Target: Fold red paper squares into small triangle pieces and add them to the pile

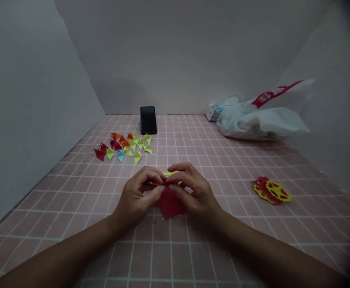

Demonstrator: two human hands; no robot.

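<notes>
A piece of red paper (171, 203) is held between both hands at the middle of the view, its wide part hanging toward me. My left hand (141, 191) pinches its upper left edge between thumb and fingers. On the other side, my right hand (193, 188) grips the upper right edge in the same way. The fingertips nearly meet at the top of the paper and hide the folds there. Just behind them shows a bit of yellow paper (169, 173), partly covered by the fingers.
Several small folded paper pieces (127, 151), red, orange, yellow and blue, lie at the back left. Behind them a black phone (148, 120) leans upright. Red and yellow cut-out shapes (278, 191) lie at right. A white plastic bag (253, 122) and small box (212, 113) sit back right.
</notes>
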